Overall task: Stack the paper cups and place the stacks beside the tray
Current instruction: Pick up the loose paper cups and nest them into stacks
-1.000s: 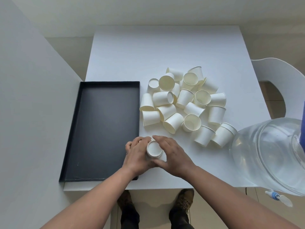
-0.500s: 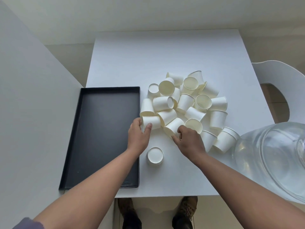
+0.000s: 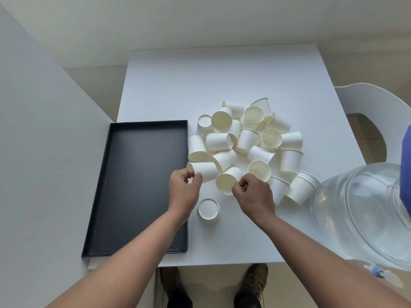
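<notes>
A heap of several white paper cups (image 3: 251, 138) lies tumbled on the white table (image 3: 222, 81), right of a black tray (image 3: 111, 174). One cup (image 3: 208, 208) stands upside down on the table beside the tray's right edge, between my wrists. My left hand (image 3: 183, 192) pinches the rim of a cup lying on its side (image 3: 205, 171) at the heap's near left. My right hand (image 3: 253, 194) pinches the rim of another sideways cup (image 3: 228, 181) whose mouth faces me.
A big clear water jug (image 3: 364, 210) lies at the table's near right corner. A white chair (image 3: 375, 103) stands to the right. A grey wall (image 3: 44, 152) runs along the left of the tray. My shoes show under the table's front edge.
Both hands left the upside-down cup standing by the tray and reached forward into the heap. Each now pinches a sideways cup, and the right one has been tipped toward me.
</notes>
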